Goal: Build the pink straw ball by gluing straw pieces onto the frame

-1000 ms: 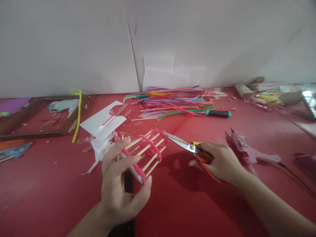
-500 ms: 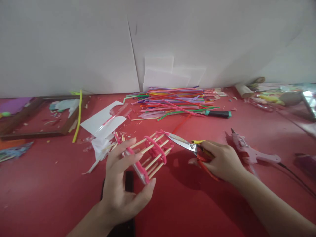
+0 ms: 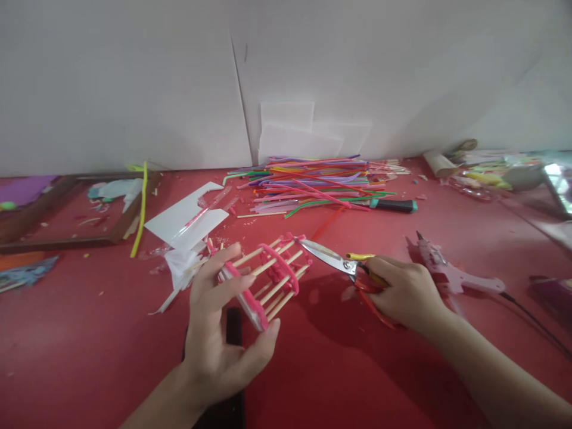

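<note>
My left hand [image 3: 223, 333] grips a small cage-like craft [image 3: 279, 271] made of wooden sticks joined by fuzzy pink pipe cleaner, with a white, pink-edged base near my fingers. The craft is tilted, its far end pointing up and to the right. In my right hand [image 3: 404, 292] is a pair of scissors [image 3: 330, 259] with silver blades and red and yellow handles. The blade tips touch or nearly touch the pink pipe cleaner at the craft's far end. Whether they have material between them I cannot tell.
A pile of coloured pipe cleaners [image 3: 313, 185] lies at the back beside a black-and-teal handle [image 3: 395, 205]. The pink glue gun [image 3: 460, 277] rests at right with its cord. White card [image 3: 172, 217], a brown frame [image 3: 67, 243] and a dark phone-like slab [image 3: 232, 411] are also on the red table.
My left hand and the craft have shifted slightly left. The scissor tips have moved slightly left with it, still at the craft's far end.
</note>
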`<state>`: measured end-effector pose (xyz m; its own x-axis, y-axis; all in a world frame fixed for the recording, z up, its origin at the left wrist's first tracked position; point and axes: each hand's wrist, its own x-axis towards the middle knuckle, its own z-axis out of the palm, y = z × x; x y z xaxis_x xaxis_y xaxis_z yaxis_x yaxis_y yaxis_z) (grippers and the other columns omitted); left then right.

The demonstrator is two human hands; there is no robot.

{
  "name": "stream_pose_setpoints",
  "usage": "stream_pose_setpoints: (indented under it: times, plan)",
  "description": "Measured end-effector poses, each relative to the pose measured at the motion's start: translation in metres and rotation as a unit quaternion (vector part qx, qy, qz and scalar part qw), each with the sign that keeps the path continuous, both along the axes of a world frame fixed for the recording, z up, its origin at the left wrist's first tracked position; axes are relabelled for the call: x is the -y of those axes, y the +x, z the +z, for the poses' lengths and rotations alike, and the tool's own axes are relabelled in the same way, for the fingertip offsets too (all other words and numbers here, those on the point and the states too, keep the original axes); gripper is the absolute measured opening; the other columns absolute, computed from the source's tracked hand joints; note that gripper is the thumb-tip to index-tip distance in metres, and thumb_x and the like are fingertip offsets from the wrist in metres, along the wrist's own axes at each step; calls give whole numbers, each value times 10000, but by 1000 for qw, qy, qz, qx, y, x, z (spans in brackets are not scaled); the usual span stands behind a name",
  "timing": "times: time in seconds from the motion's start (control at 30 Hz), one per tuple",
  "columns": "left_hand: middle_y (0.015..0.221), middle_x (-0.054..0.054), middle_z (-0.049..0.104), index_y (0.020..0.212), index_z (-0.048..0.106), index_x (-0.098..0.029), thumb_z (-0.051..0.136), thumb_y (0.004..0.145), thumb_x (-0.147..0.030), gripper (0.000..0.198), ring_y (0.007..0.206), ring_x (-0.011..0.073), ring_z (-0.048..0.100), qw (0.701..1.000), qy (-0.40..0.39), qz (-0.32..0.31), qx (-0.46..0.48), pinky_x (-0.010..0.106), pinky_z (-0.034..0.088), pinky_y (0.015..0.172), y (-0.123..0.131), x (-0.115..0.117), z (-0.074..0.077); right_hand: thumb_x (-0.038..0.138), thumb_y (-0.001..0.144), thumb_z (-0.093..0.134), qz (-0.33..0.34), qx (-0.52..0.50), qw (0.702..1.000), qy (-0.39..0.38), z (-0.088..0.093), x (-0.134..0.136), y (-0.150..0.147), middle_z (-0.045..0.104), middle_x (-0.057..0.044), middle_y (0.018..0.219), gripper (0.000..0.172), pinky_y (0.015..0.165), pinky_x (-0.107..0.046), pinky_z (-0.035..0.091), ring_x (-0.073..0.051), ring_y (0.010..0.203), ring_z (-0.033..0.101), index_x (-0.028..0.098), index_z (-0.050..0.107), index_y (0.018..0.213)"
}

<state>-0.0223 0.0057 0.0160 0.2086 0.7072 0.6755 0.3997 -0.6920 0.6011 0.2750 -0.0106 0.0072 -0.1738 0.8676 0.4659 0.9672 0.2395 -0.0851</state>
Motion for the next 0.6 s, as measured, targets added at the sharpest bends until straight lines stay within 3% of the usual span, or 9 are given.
stream_pose_setpoints:
  times: [0.27, 0.43, 0.6]
  plan:
    - [1462, 117, 468, 1241, 532, -252, 713, 740, -51, 570, 1380, 363, 444, 1000, 15, 0, -3, 684, 343, 1154, 0, 0, 0, 524, 880, 541, -3, -55, 996, -76, -2, 4, -2, 672, -22, 581, 423, 494, -276, 266, -122, 455, 542, 213, 577, 596]
    - [1449, 139, 450, 1238, 517, -236, 712, 743, -37, 568, 1380, 375, 437, 999, 33, 12, -22, 654, 413, 1108, 2, 0, 2, 670, 868, 507, -27, -69, 993, -96, 0, -1, -1, 615, -15, 548, 527, 486, -262, 270, -127, 450, 501, 218, 528, 599]
    - [1300, 96, 538, 1101, 604, -231, 743, 719, -15, 461, 1275, 318, 514, 983, 136, 10, -126, 546, 488, 1080, 3, 1, 3, 720, 847, 494, -17, -68, 989, -132, 4, -2, 1, 548, 4, 546, 544, 478, -254, 265, -125, 461, 445, 226, 477, 619]
